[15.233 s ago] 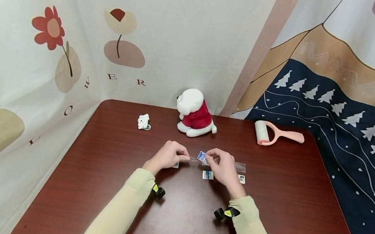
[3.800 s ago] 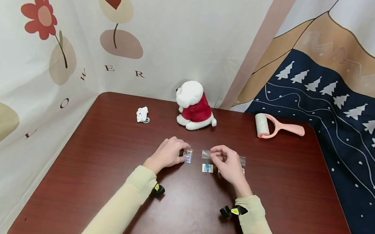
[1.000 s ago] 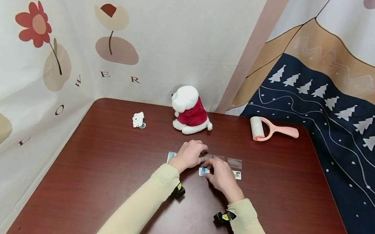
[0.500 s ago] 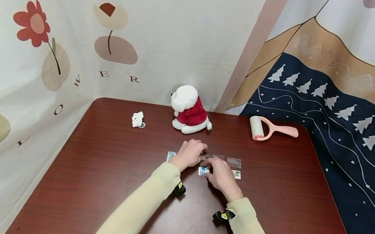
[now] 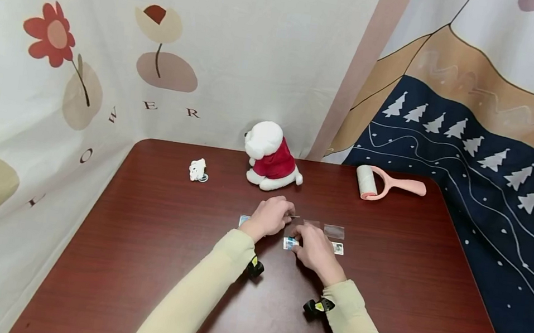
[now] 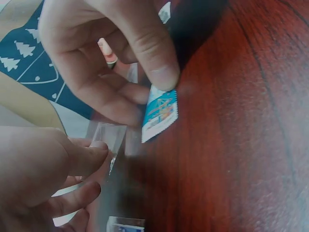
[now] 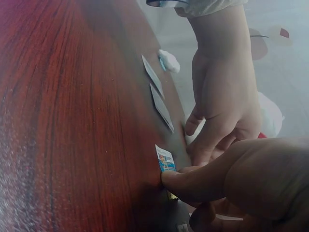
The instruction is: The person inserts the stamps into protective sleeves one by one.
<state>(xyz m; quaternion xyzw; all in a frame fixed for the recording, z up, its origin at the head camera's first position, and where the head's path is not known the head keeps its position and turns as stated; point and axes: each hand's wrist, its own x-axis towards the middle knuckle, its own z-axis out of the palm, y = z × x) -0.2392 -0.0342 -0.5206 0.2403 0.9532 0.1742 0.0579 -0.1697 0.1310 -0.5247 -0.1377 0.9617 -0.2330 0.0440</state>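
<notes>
My left hand pinches a small clear plastic sleeve between thumb and fingertip. To its right, my right hand pinches a postage stamp, blue and white with a serrated edge, just above or at the tabletop. The stamp and sleeve are apart. Left of my left hand lies a sleeved stamp, partly covered by the hand; two flat pieces show in the right wrist view, the nearer one edge-on. Another stamp peeks out beyond my right hand.
Behind my right hand lie clear sleeves, one at the right. At the table's back are a white plush dog in a red top, a pink-handled lint roller and a small white item with a cord.
Since about four seconds ago, my left hand has left a sleeved stamp at the left, moved right and taken a clear sleeve. My right hand has gripped the blue stamp. Lately the sleeve rises slightly.
</notes>
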